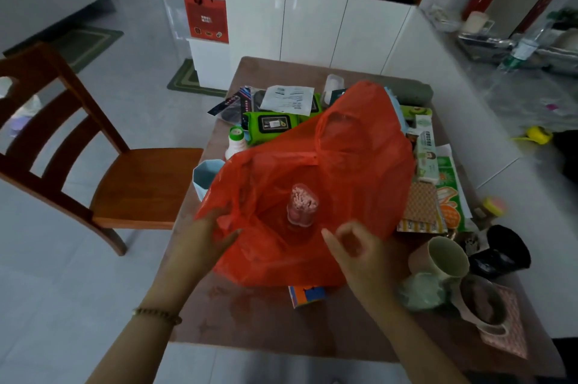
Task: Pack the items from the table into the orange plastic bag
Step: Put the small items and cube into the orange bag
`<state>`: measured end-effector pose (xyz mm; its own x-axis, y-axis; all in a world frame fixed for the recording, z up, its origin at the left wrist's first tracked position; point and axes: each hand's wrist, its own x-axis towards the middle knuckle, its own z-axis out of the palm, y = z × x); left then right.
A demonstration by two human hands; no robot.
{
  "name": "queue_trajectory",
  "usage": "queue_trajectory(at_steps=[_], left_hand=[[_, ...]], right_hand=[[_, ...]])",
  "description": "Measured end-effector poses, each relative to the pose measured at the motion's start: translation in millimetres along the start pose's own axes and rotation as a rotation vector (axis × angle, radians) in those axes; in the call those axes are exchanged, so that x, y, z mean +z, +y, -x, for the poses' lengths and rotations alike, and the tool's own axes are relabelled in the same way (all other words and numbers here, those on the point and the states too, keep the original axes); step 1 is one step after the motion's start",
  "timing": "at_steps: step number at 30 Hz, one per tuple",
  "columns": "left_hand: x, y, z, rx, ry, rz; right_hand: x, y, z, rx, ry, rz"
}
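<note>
One sagging rim could spoil it: the left hand (203, 236) grips the thin orange plastic bag (359, 149), while the right hand (356, 249) curls nearby, hold unclear. The film may fold over the clear jar of pink swabs (301, 205).

- I'm seeing a home's dining corner here: a wooden chair (103, 171) beside a table (250, 314).
- White cabinets (312, 30) behind, clutter on top; glossy tiled floor (140, 55), green mat (187, 80).
- A mug (444, 258) and wet wipes (272, 125) on the table: household stuff.
</note>
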<state>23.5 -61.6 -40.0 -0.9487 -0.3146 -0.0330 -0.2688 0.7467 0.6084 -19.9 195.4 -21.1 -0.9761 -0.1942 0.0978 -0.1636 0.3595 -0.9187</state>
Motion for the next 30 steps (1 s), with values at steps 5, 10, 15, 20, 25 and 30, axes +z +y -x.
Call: queue_trajectory(at_steps=[5, 10, 15, 20, 25, 30], left_hand=[[5.9, 3.0, 12.4, -0.044, 0.02, 0.222], [9.7, 18.0, 14.5, -0.05, -0.026, 0.201], [9.6, 12.2, 11.8, -0.065, -0.033, 0.228], [11.8, 21.4, 13.1, -0.074, -0.033, 0.26], [18.6, 18.5, 13.1, -0.044, -0.026, 0.35], [29.7, 14.7, 12.0, -0.038, -0.047, 0.399]], right_hand=[[42.0, 64.4, 69.6, 0.173, -0.078, 0.277], [64.4, 66.7, 55.3, 0.152, -0.025, 0.393], [-5.3, 14.2, 41.7, 0.366, -0.223, -0.232], [1.4, -21.1, -22.2, 0.232, -0.239, -0.517], [85.8, 47.4, -52.2, 0.202, -0.184, 0.047], [32.2, 32.8, -22.2, 0.098, 0.01, -0.117]])
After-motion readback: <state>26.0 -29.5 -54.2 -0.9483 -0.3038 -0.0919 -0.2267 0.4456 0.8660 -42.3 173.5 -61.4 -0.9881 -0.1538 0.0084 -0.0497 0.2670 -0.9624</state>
